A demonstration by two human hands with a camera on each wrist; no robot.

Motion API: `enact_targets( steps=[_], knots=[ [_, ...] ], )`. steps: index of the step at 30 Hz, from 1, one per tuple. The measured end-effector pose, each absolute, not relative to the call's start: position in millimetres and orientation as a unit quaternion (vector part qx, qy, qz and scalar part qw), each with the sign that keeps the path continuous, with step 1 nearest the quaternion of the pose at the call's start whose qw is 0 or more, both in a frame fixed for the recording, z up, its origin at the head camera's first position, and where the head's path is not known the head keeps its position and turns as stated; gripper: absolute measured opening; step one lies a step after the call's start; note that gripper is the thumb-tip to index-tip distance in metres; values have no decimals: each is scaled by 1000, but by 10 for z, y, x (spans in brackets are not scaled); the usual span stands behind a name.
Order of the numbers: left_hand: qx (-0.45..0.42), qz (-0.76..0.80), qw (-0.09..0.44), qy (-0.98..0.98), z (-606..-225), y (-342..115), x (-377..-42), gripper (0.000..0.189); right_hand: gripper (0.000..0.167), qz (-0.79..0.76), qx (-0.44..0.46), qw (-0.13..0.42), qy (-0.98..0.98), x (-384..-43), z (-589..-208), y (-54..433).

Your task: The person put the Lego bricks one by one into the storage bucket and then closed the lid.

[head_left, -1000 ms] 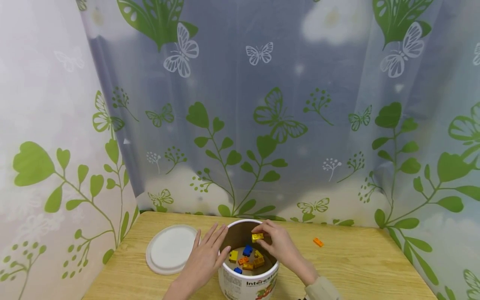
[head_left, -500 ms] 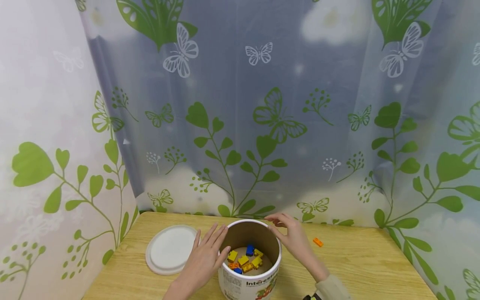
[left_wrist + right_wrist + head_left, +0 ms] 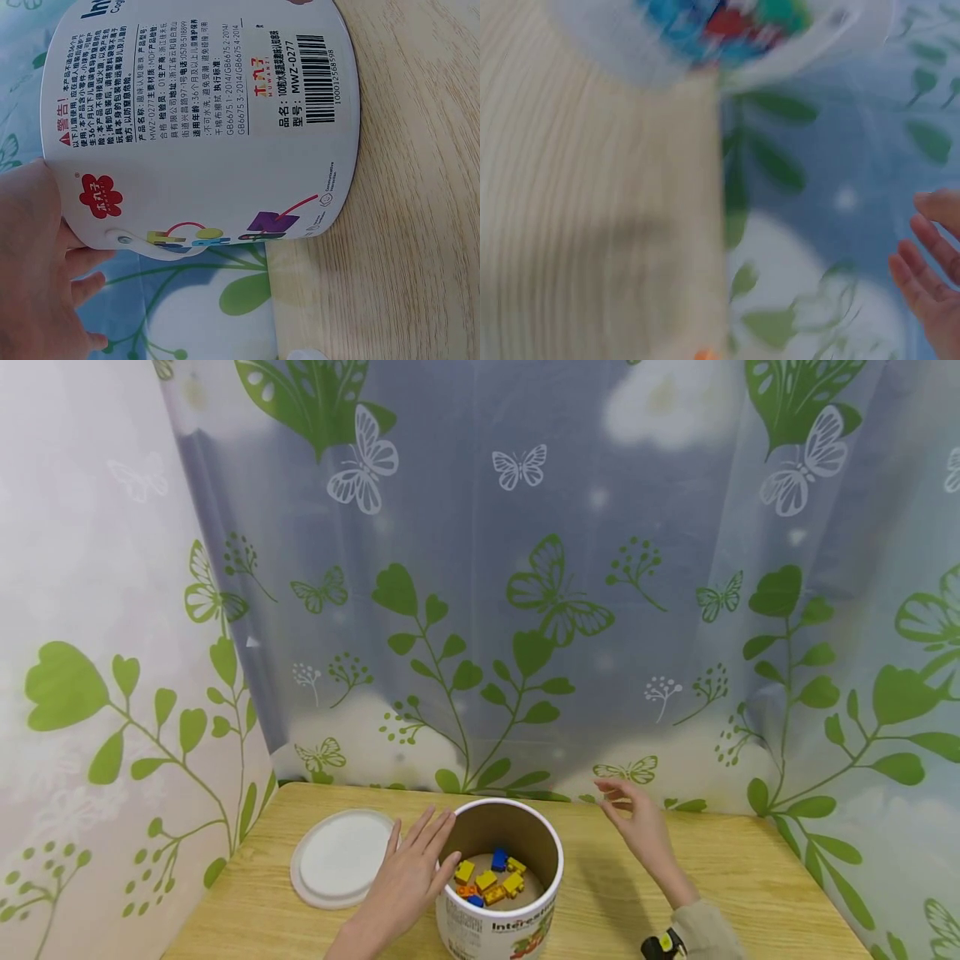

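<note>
A round white tub [image 3: 499,927] with printed labels stands at the table's front, its top uncovered. Several toy building bricks [image 3: 487,881], yellow, blue and orange, lie loose on its bottom. My left hand [image 3: 408,877] rests against the tub's left rim with fingers straight; the left wrist view also has this hand [image 3: 34,262] at the rim. To the right of the tub, my right hand [image 3: 645,831] hovers over the table, holding nothing, its fingers loosely bent. An orange piece [image 3: 705,355] peeks in at the bottom of the right wrist view; in the head view the hand hides it.
A white round lid [image 3: 341,856] lies flat on the wooden table [image 3: 765,893], left of the tub and partly behind the left hand. A curtain [image 3: 465,710] printed with leaves and butterflies hangs along the table's back edge.
The right hand let a yellow brick go inside the tub, then moved out over the rim to the right. The bricks in the tub shifted. My left hand stayed put.
</note>
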State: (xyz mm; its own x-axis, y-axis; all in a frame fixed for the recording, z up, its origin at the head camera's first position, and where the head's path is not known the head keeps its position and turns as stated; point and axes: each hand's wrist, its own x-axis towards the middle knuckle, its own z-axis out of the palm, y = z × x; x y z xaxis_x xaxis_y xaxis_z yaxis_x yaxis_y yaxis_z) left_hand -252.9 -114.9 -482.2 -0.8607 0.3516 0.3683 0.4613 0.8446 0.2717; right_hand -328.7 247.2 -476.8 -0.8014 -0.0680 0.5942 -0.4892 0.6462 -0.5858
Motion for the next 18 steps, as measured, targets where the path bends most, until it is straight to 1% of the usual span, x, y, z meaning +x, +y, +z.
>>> enact_targets(
  steps=[4, 9, 18],
  knots=[
    [-216, -183, 151, -947, -4830, -1155, -2536, 59, 29, 352, 136, 260, -889, -3364, -4955, 2678],
    [-218, -187, 150, -946, -4825, -1156, -2533, 59, 27, 328, 106, 227, -911, -3409, -5167, 2880],
    [-217, -186, 147, -947, -4822, -1157, -2535, 59, 33, 283, 102, 178, -937, -3446, -5361, 3041]
  ],
)
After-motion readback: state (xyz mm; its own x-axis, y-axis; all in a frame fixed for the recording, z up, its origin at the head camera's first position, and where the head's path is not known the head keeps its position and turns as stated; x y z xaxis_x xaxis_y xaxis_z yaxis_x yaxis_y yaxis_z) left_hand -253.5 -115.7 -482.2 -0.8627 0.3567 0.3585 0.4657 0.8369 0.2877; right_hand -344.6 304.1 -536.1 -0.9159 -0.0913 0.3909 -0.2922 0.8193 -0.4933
